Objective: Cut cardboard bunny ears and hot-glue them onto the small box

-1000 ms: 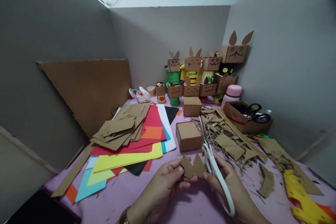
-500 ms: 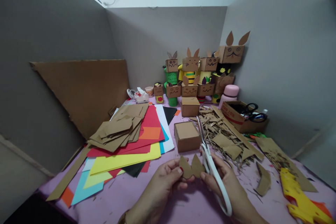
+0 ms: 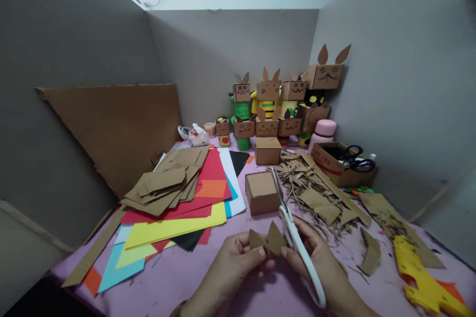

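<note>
My left hand (image 3: 243, 260) pinches a small piece of brown cardboard (image 3: 257, 239) cut to a pointed ear shape. Beside it stands a second pointed cardboard ear (image 3: 275, 238), touched by the thumb and fingertips of my right hand (image 3: 310, 252). My left thumb covers the spot between the two ears, so I cannot tell whether they are joined. White-handled scissors (image 3: 293, 230) rest in my right hand, their blades pointing up and away from me. Just beyond the hands sits a closed cardboard box (image 3: 263, 198).
Cardboard sheets (image 3: 163, 178) lie over coloured paper (image 3: 174, 223) at left. Cardboard scraps (image 3: 316, 193) and a yellow glue gun (image 3: 420, 277) are at right. Behind stand another box (image 3: 267, 152), several cardboard animal figures (image 3: 267, 90), a pink bottle (image 3: 323, 131) and a supply box (image 3: 330, 168).
My left thumb has slid right across the cardboard, and the two ears now tilt differently. The scissors have shifted slightly left with my right hand. The whole view has drifted a little.
</note>
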The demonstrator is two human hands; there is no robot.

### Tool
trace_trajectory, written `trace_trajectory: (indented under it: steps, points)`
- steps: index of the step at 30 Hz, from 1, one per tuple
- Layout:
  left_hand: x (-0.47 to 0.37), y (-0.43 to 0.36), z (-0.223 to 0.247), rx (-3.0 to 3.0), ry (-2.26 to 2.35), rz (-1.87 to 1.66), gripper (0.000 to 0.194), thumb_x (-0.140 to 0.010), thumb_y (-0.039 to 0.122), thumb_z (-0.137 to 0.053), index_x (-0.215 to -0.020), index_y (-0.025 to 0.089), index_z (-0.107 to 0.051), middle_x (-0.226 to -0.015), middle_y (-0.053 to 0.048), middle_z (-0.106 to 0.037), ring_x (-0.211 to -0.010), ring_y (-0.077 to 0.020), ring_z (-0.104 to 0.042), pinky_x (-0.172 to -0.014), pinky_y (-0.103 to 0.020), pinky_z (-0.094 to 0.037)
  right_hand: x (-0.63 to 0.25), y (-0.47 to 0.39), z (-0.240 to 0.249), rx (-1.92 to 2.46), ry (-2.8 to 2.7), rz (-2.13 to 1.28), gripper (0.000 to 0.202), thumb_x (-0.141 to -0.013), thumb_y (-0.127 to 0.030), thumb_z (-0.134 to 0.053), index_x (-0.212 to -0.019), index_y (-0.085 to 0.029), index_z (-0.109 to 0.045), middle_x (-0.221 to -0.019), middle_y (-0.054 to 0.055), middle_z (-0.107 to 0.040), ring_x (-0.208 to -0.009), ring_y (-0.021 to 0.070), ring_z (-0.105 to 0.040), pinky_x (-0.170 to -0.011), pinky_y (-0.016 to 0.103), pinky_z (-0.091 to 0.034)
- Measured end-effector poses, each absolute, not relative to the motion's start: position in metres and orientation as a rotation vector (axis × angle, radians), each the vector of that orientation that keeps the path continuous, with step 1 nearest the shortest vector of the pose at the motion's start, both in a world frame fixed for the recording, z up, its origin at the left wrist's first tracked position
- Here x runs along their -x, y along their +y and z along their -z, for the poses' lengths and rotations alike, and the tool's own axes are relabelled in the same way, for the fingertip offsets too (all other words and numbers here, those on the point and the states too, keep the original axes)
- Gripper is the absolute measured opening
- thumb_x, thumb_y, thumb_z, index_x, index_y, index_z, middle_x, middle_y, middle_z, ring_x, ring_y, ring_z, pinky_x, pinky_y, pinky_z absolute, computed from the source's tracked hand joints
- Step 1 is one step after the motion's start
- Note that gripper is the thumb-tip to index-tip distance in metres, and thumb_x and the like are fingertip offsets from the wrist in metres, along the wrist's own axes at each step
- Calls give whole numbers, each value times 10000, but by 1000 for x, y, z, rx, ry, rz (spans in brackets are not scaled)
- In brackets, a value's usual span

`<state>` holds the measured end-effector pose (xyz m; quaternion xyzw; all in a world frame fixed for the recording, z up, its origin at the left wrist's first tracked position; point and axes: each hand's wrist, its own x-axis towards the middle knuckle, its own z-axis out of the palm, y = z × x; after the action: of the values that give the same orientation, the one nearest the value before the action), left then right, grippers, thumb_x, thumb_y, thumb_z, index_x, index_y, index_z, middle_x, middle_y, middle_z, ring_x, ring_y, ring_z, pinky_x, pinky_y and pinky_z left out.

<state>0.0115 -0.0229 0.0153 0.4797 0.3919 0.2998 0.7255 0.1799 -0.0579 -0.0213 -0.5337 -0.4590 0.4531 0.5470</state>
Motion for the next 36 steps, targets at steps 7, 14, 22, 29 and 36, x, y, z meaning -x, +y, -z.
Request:
trace_trajectory:
  steps: [7, 14, 22, 29, 36]
  points:
    - [-13, -22, -13, -1112, 910, -635, 235, -661, 320, -742, -629, 110, -642, -534, -11, -614, -453, -76, -481, -471, -196, -333, -177, -57, 21, 1162, -1234, -1129, 578, -673, -177, -669, -1225, -223, -505, -813, 23, -692, -701, 174, -625, -669, 281, -518]
    - [-13, -23, -11, -1169, 877, -580, 233, -665, 330, -711, -676, 108, -639, -528, -3, -608, -466, -83, -494, -473, -202, -299, -171, -57, -4, 1213, -1013, -1188, 637, -562, -269, -684, -1151, -133, -482, -583, -70, -495, -526, 104, -408, -497, 221, -380]
    - [-13, -22, -13, -1028, 949, -713, 242, -662, 288, -731, -668, 159, -526, -509, 9, -658, -374, -34, -452, -400, -154, -274, -182, -58, 7, 1141, -1078, -1209, 622, -732, -432, -705, -1228, -171, -435, -678, -49, -518, -588, 107, -485, -561, 222, -414]
    - [-8, -16, -17, -947, 949, -949, 329, -662, 376, -754, -685, 136, -530, -665, 10, -699, -284, 38, -337, -307, -110, -182, -178, -57, 32, 1093, -1153, -1162, 626, -669, -492, -752, -1199, -210, -575, -803, 11, -618, -686, 136, -526, -675, 263, -461]
    - [-3, -13, -20, -869, 921, -1063, 354, -661, 388, -774, -705, 145, -521, -665, 13, -695, -331, 22, -406, -345, -92, -274, -182, -60, 37, 1222, -1407, -1134, 636, -720, -520, -677, -1263, -220, -541, -776, 25, -639, -741, 199, -608, -702, 293, -480]
